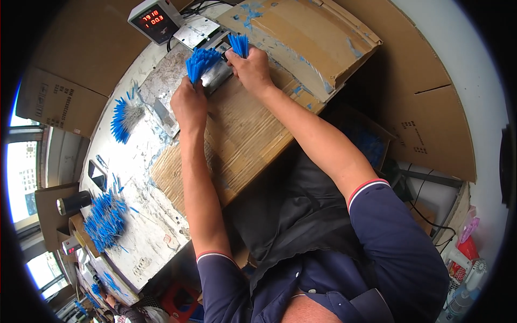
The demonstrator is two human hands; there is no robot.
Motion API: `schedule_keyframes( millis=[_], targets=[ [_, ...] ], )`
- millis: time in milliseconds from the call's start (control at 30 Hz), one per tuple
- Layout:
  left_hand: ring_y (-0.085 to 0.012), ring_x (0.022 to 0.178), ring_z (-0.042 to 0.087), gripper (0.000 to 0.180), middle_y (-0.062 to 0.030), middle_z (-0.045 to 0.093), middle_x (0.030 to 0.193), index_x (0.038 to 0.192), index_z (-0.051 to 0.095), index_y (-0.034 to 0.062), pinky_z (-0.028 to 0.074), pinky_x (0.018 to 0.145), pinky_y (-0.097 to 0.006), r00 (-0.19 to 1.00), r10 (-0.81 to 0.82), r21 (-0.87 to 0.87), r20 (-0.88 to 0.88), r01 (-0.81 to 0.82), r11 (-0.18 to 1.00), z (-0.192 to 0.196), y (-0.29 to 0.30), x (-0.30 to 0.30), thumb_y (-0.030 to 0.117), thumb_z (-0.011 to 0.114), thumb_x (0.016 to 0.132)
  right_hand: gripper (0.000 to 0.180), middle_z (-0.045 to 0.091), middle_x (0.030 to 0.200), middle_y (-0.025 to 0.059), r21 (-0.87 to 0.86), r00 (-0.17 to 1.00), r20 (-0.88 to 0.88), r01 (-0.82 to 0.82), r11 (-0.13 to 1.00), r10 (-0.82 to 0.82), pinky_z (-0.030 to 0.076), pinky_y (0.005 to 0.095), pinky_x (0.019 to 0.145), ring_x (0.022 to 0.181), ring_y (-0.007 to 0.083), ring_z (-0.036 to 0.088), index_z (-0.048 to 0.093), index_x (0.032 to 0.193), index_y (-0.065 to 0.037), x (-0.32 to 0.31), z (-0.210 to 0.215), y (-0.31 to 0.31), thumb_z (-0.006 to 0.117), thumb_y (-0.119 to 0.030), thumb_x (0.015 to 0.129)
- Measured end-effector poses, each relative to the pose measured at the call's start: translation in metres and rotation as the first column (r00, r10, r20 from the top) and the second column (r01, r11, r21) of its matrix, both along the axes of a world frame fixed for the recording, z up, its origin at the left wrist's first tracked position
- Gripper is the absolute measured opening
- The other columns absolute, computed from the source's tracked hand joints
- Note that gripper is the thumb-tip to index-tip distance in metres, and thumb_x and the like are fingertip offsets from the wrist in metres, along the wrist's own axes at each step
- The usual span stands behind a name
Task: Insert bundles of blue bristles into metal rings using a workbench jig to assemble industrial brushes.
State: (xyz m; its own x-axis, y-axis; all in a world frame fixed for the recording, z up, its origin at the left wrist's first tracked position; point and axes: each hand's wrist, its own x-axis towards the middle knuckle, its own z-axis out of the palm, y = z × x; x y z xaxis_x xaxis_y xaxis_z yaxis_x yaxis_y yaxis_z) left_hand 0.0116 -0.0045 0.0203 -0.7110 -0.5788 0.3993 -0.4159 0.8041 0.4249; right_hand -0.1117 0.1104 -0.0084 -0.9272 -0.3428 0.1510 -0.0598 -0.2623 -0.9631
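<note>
My left hand (188, 105) is closed round a thick, fanned-out bundle of thin blue-ended wire pieces (202, 62), their blue ends pointing up and away from me. To the right, my right hand (250, 69) grips a smaller bundle of blue-ended wire pieces (238, 45) between thumb and fingers. Both hands are at the far side of the bench, close to a small metal fixture (216, 75) that the hands and bundles partly cover. The lower ends of both bundles are hidden in my hands.
Beyond the fixture stands a box with a red digital display (154, 21). Cardboard (237, 140) covers the bench in front of me; a large carton (301, 37) lies at the right. Piles of blue-ended wires (106, 219) lie left, near a black cylinder (74, 203). Another person's hand (111, 301) shows lower left.
</note>
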Motion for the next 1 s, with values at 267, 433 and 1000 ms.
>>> schedule_keyframes(
  millis=[267,433,1000],
  targets=[
    [-0.0400,0.077,0.066,0.006,-0.0193,0.068,0.083,0.090,0.061,0.0026,0.052,0.069,-0.049,0.995,-0.060,-0.193,-0.074,0.044,0.980,-0.017,0.000,-0.003,0.006,0.064,0.085,0.017,0.063,0.069,0.0015,-0.021,0.999,0.007,-0.036,0.999,0.036,0.042,0.0232,0.043,0.051,0.0055,0.054,0.066,0.089,-0.004,0.000,0.002,0.000,0.070,-0.021,0.090],
    [-0.0387,0.077,0.066,0.006,-0.0182,0.067,0.083,0.090,0.062,0.0022,0.052,0.070,-0.048,0.986,-0.096,-0.257,-0.135,0.059,0.965,-0.023,-0.003,-0.003,0.003,0.061,0.084,0.016,0.064,0.069,0.0007,0.006,1.000,0.011,-0.021,1.000,0.021,0.042,0.0232,0.044,0.053,0.0057,0.055,0.067,0.089,-0.004,0.003,0.006,0.002,0.069,-0.021,0.090],
    [-0.0378,0.078,0.065,0.010,-0.0169,0.065,0.081,0.087,0.059,0.0031,0.050,0.070,-0.048,0.972,-0.107,-0.231,-0.209,0.057,0.971,-0.024,-0.005,-0.001,-0.001,0.062,0.079,0.014,0.063,0.068,0.0014,-0.050,0.989,0.143,-0.028,0.998,0.035,0.041,0.0245,0.042,0.050,0.0069,0.053,0.064,0.088,-0.005,0.010,0.022,0.007,0.069,-0.018,0.088]
  ],
)
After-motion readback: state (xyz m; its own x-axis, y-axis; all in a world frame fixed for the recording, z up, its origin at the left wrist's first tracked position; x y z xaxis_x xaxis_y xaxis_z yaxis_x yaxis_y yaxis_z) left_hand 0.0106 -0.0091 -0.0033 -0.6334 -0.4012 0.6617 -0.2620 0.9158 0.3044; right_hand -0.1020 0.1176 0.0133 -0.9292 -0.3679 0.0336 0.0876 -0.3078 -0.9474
